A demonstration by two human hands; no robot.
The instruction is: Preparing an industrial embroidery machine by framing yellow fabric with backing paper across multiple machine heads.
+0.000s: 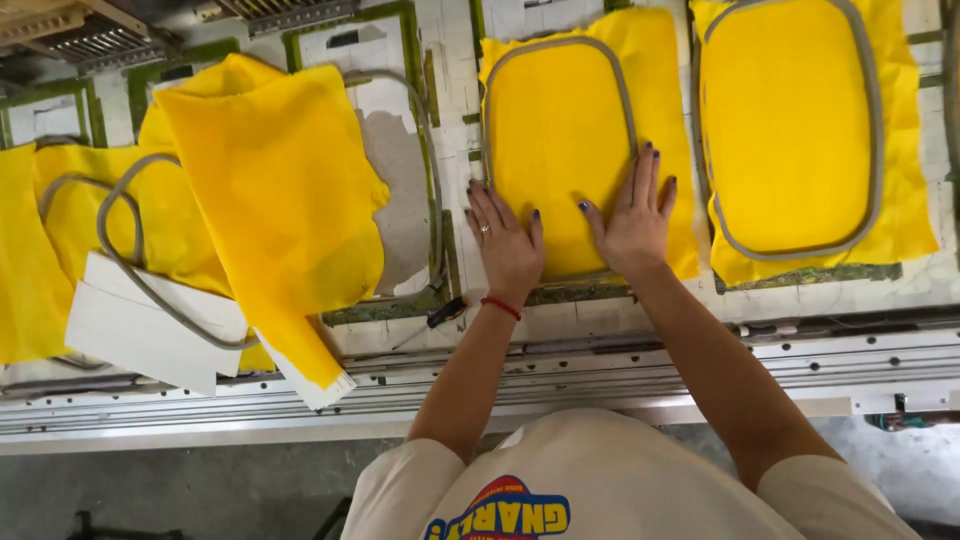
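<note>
Both your hands lay flat, fingers spread, gripping nothing: left hand (pixel 506 248) and right hand (pixel 632 220) pressed the yellow cloth (pixel 560 130) at centre frame. Its grey hoop (pixel 625 100) looked seated; the loose cloth (pixel 270 190) at left remained unhooped.

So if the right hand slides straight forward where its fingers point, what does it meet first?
Probably only the yellow fabric under the right hand, then the far curve of the grey hoop.
</note>
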